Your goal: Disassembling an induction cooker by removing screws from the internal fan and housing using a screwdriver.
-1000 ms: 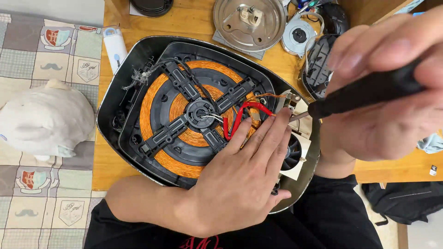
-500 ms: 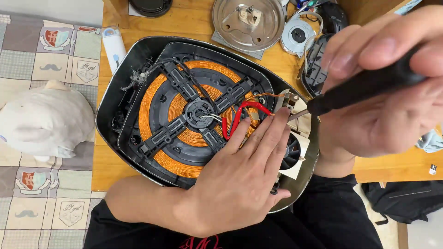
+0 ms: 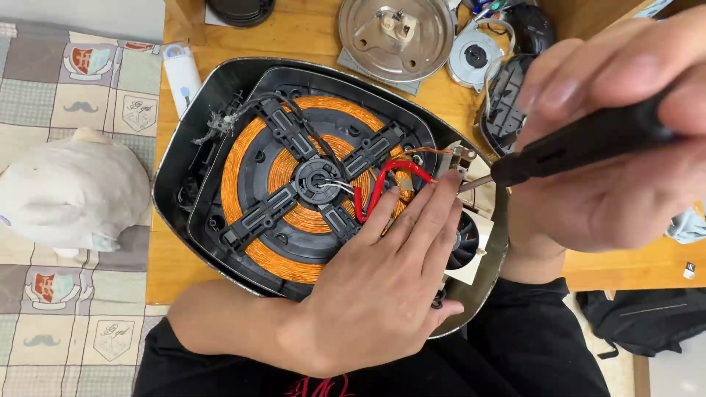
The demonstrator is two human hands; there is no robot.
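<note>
The fingers of the left hand lie flat and spread across the lower right part of the orange copper coil, pressing down rather than gripping anything; their tips sit just beside the red wires. The right hand has its fingers curled tightly round the black handle of a screwdriver.

Against the picture from a second ago, little has moved: the left hand rests on the same spot of the coil, and the right hand has lifted a shade toward the camera while the metal tip keeps to the same point at the coil's right edge. That reads as steady turning at one fastener, not a change of place, though the fastener itself is too small to make out.

Taking the coil as the landmark: it sits inside the open black housing of an induction cooker on the wooden table. The screwdriver tip meets a small metal bracket just right of the coil, near the left fingertips. A round metal plate lies above the coil, a small fan above and to the right, and a white tube up to the left. A pale cloth bundle rests well to the left.
</note>
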